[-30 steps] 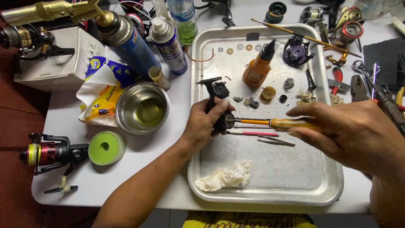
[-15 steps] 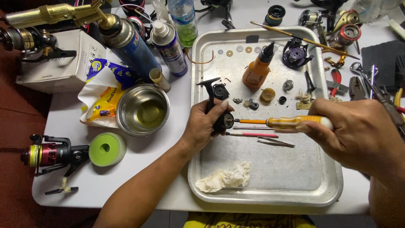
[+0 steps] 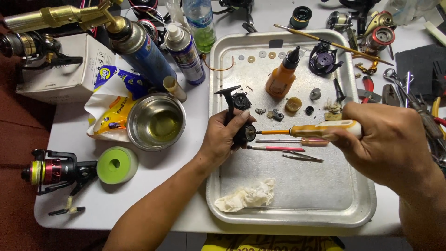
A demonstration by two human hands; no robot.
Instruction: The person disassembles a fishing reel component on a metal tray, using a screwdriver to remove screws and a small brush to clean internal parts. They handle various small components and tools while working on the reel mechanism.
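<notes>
The left hand (image 3: 227, 137) is clamped around a black fishing reel body (image 3: 238, 116) over the metal tray (image 3: 297, 204) on the desk, so it should keep that body braced while the driver turns. The right hand (image 3: 385, 139), fingers closed on the orange-handled screwdriver (image 3: 309, 131), holds it level, tip at the reel's side; keeping the shaft square to the screw looks wise.

Left hand (image 3: 226, 135) and right hand (image 3: 388, 139) both curled closed, fingers gripping.
</notes>
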